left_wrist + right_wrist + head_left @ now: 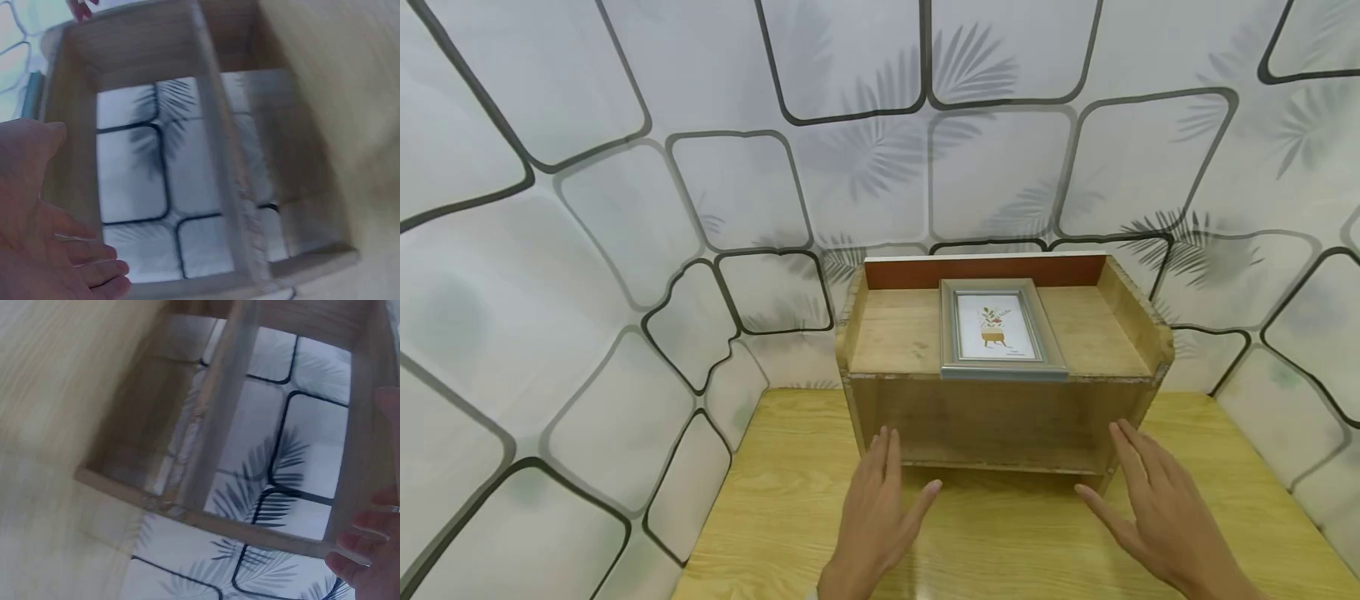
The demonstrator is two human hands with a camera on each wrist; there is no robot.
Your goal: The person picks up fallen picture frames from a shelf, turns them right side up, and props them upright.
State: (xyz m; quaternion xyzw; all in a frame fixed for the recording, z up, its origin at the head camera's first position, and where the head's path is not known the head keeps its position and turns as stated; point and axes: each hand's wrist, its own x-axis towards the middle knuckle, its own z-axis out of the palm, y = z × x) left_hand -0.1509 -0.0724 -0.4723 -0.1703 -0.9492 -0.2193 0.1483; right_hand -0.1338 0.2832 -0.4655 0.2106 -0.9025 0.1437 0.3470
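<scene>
A small wooden shelf [880, 333] stands on the yellow wood-grain tabletop, with a picture frame [950, 333] lying on its upper board. The frame is silver-grey and holds a print of a plant in a pot. My left hand [872, 521] is held before the shelf's left front, fingers extended and thumb apart. On the other side, my right hand [1172, 517] is spread near the right front corner. Neither hand holds anything; whether the fingertips touch the wood I cannot tell. Both wrist views show the shelf's open compartment [237, 187] beside the hands.
Wallpaper [587, 250] with dark rounded outlines and grey leaves covers the walls behind and to the sides. The tabletop [775, 500] extends in front of the shelf and to both sides. A raised reddish-brown back board [985, 271] edges the shelf top.
</scene>
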